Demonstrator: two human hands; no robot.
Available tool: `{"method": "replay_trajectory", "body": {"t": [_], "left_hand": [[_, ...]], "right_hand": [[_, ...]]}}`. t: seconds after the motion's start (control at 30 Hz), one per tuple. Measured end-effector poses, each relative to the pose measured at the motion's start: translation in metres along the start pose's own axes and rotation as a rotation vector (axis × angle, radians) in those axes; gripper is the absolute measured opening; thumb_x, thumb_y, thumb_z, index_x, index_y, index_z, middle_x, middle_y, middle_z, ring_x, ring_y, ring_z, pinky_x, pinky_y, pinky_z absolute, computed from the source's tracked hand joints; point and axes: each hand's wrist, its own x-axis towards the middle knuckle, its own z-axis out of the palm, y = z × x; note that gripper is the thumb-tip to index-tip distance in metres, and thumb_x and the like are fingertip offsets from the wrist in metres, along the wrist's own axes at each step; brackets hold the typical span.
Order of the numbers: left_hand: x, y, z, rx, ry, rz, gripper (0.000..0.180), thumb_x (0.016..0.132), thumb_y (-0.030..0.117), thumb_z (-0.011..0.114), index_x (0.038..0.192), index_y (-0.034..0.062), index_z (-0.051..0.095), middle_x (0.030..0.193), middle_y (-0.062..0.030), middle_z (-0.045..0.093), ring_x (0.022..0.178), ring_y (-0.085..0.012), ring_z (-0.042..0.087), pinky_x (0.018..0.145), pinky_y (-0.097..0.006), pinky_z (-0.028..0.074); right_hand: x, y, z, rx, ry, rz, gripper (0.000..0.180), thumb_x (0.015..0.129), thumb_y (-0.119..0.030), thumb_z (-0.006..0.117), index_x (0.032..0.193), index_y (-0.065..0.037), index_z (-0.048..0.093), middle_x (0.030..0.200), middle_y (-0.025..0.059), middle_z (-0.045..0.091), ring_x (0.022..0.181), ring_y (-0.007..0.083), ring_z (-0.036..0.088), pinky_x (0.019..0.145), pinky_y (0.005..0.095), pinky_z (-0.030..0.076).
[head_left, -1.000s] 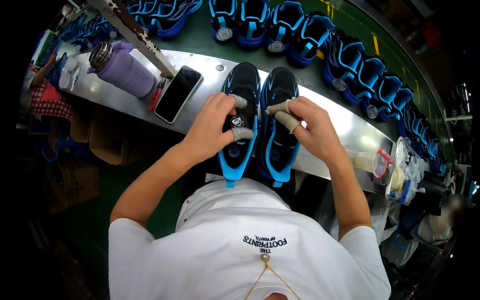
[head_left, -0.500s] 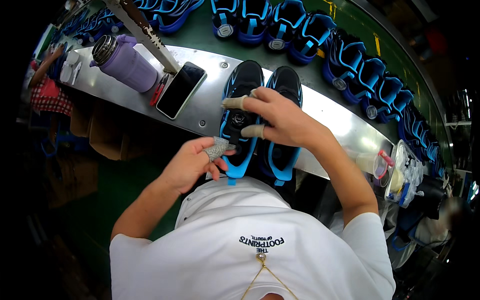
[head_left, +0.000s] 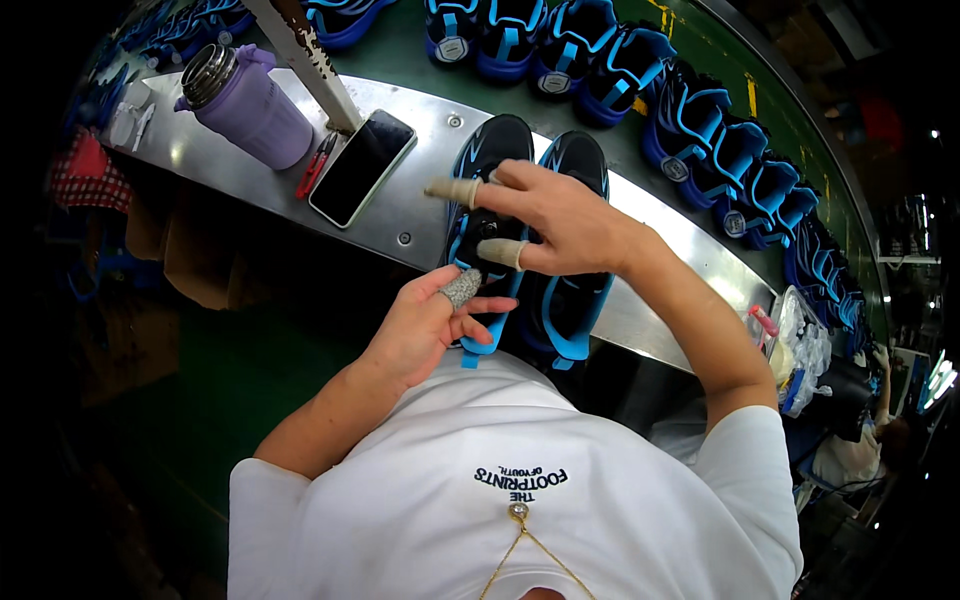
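Two black sneakers with bright blue trim lie side by side before me, toes pointing away: the left sneaker (head_left: 497, 135) and the right sneaker (head_left: 578, 158). My right hand (head_left: 570, 222) hovers over the left sneaker's upper, with pale covers on thumb and forefinger. Its fingers are apart, either side of a round black dial that is partly hidden. At that sneaker's opening is my left hand (head_left: 430, 325), a grey wrap round its thumb. The thumb lies by the tongue while the other fingers stretch across the collar, apparently holding nothing.
On the metal ledge (head_left: 390, 195) stand a purple bottle (head_left: 262, 120), a phone (head_left: 362, 170) and small red-handled cutters (head_left: 317, 165). Several matching sneakers (head_left: 625, 75) line the green surface beyond. A tray with clear plastic bags (head_left: 808, 340) sits at the right. Another person (head_left: 850, 455) is at far right.
My left hand has moved right and slightly up, its fingers now stretched over the left sneaker's collar. My right forefinger has lifted and reaches farther left, past the sneaker's edge.
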Motion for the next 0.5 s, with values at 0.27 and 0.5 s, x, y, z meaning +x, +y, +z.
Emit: {"method": "replay_trajectory", "body": {"t": [0.27, 0.5], "left_hand": [[0.005, -0.002, -0.007, -0.042, 0.026, 0.005, 0.030, 0.103, 0.010, 0.043, 0.127, -0.0069, 0.049, 0.123, -0.0178, 0.058, 0.110, -0.0301, 0.064, 0.064, -0.029, 0.060], [0.000, -0.007, 0.007, -0.040, -0.003, -0.026, 0.031, 0.100, 0.003, 0.038, 0.127, -0.0075, 0.047, 0.120, -0.0157, 0.057, 0.112, -0.0280, 0.063, 0.069, -0.029, 0.058]], "right_hand": [[-0.001, -0.012, 0.038, -0.205, 0.067, 0.055, 0.051, 0.079, -0.019, 0.072, 0.128, -0.019, 0.058, 0.080, 0.0072, 0.057, 0.072, 0.0285, 0.062, 0.059, 0.0411, 0.050], [-0.005, 0.001, 0.012, -0.083, 0.010, -0.162, 0.052, 0.079, -0.017, 0.070, 0.128, -0.018, 0.056, 0.090, 0.0128, 0.056, 0.085, 0.0316, 0.059, 0.068, 0.0443, 0.050]]}}
